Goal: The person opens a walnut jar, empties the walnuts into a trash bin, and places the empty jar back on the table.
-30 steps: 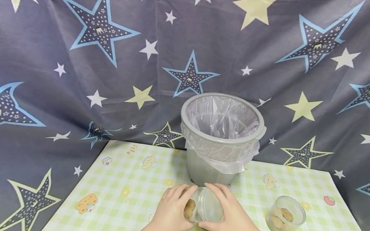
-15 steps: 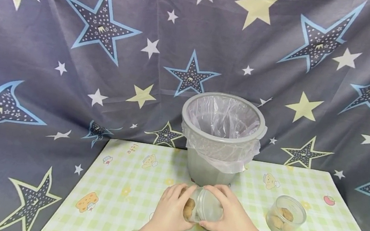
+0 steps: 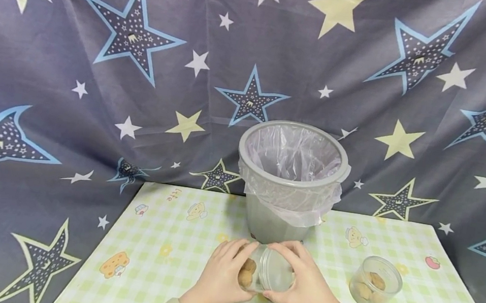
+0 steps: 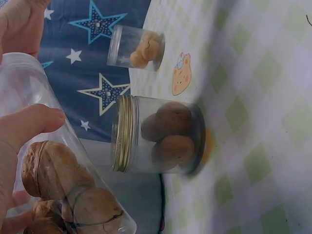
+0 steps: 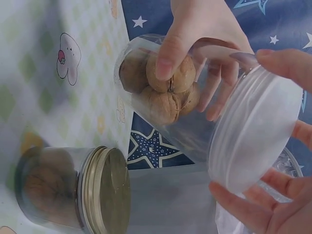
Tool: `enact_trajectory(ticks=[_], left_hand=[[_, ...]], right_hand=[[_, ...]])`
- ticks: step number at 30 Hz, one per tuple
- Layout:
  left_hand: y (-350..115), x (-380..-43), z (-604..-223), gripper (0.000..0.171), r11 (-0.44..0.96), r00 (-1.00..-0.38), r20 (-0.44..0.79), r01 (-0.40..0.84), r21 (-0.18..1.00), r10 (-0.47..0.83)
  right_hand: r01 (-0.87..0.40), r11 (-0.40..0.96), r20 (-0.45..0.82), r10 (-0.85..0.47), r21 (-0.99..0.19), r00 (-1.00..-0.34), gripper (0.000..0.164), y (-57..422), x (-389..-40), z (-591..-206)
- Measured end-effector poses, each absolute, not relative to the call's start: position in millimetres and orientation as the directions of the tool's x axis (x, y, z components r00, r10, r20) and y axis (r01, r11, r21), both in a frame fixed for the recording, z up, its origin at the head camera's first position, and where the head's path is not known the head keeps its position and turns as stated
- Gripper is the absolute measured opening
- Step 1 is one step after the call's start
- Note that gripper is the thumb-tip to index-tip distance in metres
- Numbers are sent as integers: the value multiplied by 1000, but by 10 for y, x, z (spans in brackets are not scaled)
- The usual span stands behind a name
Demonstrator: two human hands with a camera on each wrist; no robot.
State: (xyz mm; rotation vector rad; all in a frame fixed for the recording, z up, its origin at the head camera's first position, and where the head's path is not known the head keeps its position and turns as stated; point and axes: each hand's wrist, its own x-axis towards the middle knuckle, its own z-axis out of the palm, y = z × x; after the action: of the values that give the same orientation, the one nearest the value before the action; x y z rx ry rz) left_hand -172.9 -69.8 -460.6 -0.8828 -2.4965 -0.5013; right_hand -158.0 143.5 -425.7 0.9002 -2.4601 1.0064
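My left hand (image 3: 223, 274) grips the body of a clear plastic jar (image 5: 192, 141), which is tilted on its side above the table. Several walnuts (image 5: 165, 105) lie at its bottom end, seen through the wall. The fingers and thumb of my right hand (image 3: 306, 285) hold the rim of the jar's frosted white lid (image 5: 258, 129), which sits on the jar's mouth. Close below stands another clear jar with a gold metal lid (image 4: 124, 134) and walnuts inside; in the head view my hands mostly hide it.
A grey trash bin (image 3: 268, 221) lined with a clear plastic bag (image 3: 285, 198) stands behind my hands. To the right is a clear jar (image 3: 386, 287) holding several walnuts. The table has a green checked cloth (image 3: 143, 241); a star-patterned curtain (image 3: 205, 157) hangs behind.
My left hand and forearm have shifted slightly left, and the walnuts inside the held jar show a little differently. My right hand stays at the lid.
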Motion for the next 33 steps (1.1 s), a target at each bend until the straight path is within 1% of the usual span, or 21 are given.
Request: enact_trajectory(ticks=[2,5,11,14,20,26,33], left_hand=[[-702,-1732,-4601,98,726,-681,537,666,171,498],[-711,-1734,-4604,97,726,-671,550,669,160,497],[-739,-1728,-4639,96,720,-694,513,667,192,506],[-747,-1728,-4656,96,716,-692,509,671,193,512],[-756,-1746,-4664,96,711,-676,525,681,176,518],[-771,-1739,-4626,97,704,-694,471,683,194,544],[-798,-1741,-4591,97,673,-695,416,703,227,586]], right_hand=[[-680,547,528,-435,-488,-729,84,1434,-1586,-4265],[-705,548,550,-451,-450,-703,85,1432,-1596,-4275],[-782,523,602,-518,-339,-608,89,1446,-1607,-4284],[-808,498,622,-535,-315,-572,90,1452,-1613,-4282],[-824,477,629,-548,-307,-552,89,1462,-1632,-4295],[-848,452,647,-565,-276,-512,89,1481,-1653,-4306],[-864,408,630,-596,-295,-497,89,1494,-1636,-4307]])
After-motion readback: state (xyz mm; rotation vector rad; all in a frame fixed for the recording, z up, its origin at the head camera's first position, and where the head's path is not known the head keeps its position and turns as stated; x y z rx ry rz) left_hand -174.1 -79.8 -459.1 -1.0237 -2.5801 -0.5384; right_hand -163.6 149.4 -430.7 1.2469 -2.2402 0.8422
